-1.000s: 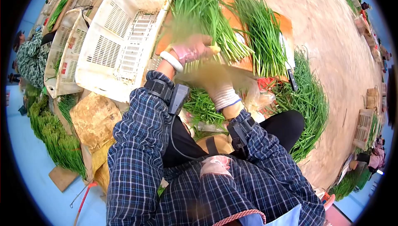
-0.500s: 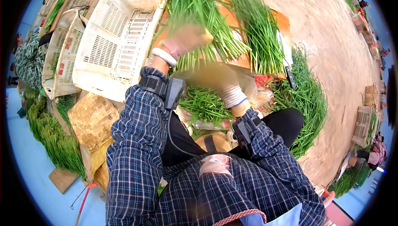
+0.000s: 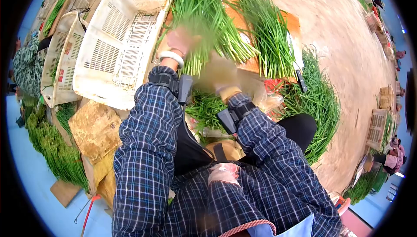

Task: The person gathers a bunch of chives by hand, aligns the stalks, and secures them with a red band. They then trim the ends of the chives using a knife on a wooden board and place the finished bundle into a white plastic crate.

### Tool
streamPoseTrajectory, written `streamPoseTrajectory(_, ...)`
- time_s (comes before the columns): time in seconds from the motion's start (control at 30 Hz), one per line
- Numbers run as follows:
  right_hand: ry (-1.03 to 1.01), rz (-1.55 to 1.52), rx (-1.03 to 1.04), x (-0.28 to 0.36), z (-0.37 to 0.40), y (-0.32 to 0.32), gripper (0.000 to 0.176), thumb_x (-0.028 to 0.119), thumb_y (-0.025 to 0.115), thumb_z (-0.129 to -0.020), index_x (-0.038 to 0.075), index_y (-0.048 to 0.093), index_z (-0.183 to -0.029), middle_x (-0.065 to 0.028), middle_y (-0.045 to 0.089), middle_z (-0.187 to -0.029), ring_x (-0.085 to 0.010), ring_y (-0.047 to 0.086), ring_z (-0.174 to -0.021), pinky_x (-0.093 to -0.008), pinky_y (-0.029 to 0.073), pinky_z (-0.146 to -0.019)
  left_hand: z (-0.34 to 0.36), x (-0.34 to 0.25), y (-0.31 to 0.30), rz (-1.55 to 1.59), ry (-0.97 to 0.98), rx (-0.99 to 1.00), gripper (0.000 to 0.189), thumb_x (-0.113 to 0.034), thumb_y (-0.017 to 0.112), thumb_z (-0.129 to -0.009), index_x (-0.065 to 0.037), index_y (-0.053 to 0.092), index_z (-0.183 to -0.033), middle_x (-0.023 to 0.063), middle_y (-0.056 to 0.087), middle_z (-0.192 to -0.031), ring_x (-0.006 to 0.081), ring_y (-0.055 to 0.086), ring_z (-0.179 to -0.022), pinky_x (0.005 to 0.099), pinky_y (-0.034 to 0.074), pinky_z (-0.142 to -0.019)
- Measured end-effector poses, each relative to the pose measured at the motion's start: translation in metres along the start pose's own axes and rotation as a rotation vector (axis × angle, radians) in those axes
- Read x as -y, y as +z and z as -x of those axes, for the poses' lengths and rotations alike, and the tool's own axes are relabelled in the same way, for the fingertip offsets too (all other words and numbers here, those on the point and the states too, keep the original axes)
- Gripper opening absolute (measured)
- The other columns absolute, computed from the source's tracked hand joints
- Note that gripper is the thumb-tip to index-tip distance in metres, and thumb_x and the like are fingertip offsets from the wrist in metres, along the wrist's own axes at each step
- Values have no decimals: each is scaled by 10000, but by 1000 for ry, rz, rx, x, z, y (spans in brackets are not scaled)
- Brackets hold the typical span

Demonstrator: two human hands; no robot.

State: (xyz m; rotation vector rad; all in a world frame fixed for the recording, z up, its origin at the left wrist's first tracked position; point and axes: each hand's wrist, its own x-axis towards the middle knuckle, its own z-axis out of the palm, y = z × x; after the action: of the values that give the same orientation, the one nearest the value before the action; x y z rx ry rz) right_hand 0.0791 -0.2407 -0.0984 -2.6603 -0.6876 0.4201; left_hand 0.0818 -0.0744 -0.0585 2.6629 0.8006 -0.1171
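Observation:
My left hand [image 3: 183, 40], with a white bangle at the wrist, lies at the near left side of a pile of garlic chives [image 3: 206, 8] on an orange-brown board [image 3: 293, 21]. Its fingers are smeared and partly lost against the stalks. My gloved right hand [image 3: 220, 71] is at the cut ends of that pile, close to my left hand, and is too blurred to show its fingers. A second bundle of chives [image 3: 271, 37] lies to the right on the board. Beside it rests a knife [image 3: 300, 79] with a black handle.
A white plastic crate [image 3: 102, 54] stands at the left of the board. Loose green trimmings [image 3: 321, 102] are heaped at the right, with more chive scraps [image 3: 204, 108] between my legs. A brown sack [image 3: 95, 126] and rows of chives [image 3: 56, 145] lie farther left.
My right hand has moved left, closer to my left hand. My left hand has drawn back slightly to the left. Both chive piles stay on the board.

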Motion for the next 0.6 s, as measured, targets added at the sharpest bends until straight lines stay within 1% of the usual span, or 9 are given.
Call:
streamPoseTrajectory(0.03, -103, 67, -44, 8, 3, 5, 304, 176, 448, -924, 101, 571, -1193, -155, 687, -806, -330, 688, -778, -457, 523, -732, -1, 0, 6, 15, 25, -62, 831, -589, 769, -663, 11, 570, -1202, 200, 680, -1056, 331, 659, -998, 387, 523, -864)
streamPoseTrajectory(0.1, -152, 140, -9, 23, 11, 9, 340, 188, 477, -900, 145, 548, -1230, -115, 690, -797, -313, 686, -756, -448, 520, -731, -3, 2, 28, -14, 57, -121, 941, -624, 787, -617, 17, 528, -1256, 210, 674, -1069, 344, 656, -1000, 388, 522, -879)
streamPoseTrajectory(0.13, -177, 123, -23, 23, 13, 11, 331, 189, 482, -899, 153, 556, -1219, -111, 689, -792, -311, 686, -747, -447, 521, -723, -1, 4, 32, -75, 108, -128, 908, -570, 796, -635, 21, 520, -1266, 224, 672, -1060, 352, 657, -997, 390, 526, -878)
streamPoseTrajectory(0.2, -230, 96, -56, 16, 15, 9, 313, 192, 492, -897, 168, 570, -1199, -103, 688, -783, -306, 685, -730, -445, 524, -706, -10, 10, 39, -18, 41, -66, 809, -481, 789, -676, 22, 521, -1251, 233, 671, -1047, 357, 660, -984, 398, 530, -870)
streamPoseTrajectory(0.23, -316, 56, -196, 8, 12, 4, 288, 206, 519, -893, 185, 594, -1170, -109, 691, -797, -309, 684, -744, -446, 525, -674, -9, 11, 41, -20, 53, -79, 667, -462, 701, -751, -14, 544, -1220, 223, 653, -1071, 363, 642, -996, 411, 522, -860)
streamPoseTrajectory(0.3, -78, -39, -152, 0, 14, -18, 276, 242, 541, -901, 173, 614, -1159, -123, 695, -815, -309, 684, -772, -428, 527, -722, 0, 13, 40, -21, 69, -105, 430, -424, 527, -900, -87, 592, -1159, 203, 618, -1120, 374, 607, -1021, 436, 505, -840)
streamPoseTrajectory(0.33, 32, -72, -93, -5, 12, -28, 281, 263, 545, -903, 168, 618, -1158, -125, 699, -829, -312, 685, -787, -420, 527, -745, 2, 14, 38, -10, 58, -96, 421, -419, 525, -902, -84, 592, -1148, 202, 620, -1112, 375, 610, -1016, 434, 506, -836)
streamPoseTrajectory(0.43, 46, 167, 102, -35, -15, 15, 291, 308, 558, -889, 136, 646, -1107, -149, 702, -938, -326, 680, -872, -411, 518, -809, -1, 11, 34, -12, 72, -87, 409, -419, 541, -896, -65, 593, -1094, 203, 636, -1072, 372, 628, -985, 418, 518, -810)
streamPoseTrajectory(0.6, 51, -18, 37, -33, -8, 28, 332, 354, 565, -844, 116, 672, -1049, -191, 682, -986, -357, 653, -937, -419, 502, -847, -7, 19, 47, 47, -22, -124, 463, -450, 598, -857, -32, 596, -1057, 214, 650, -1029, 361, 643, -947, 411, 528, -784)
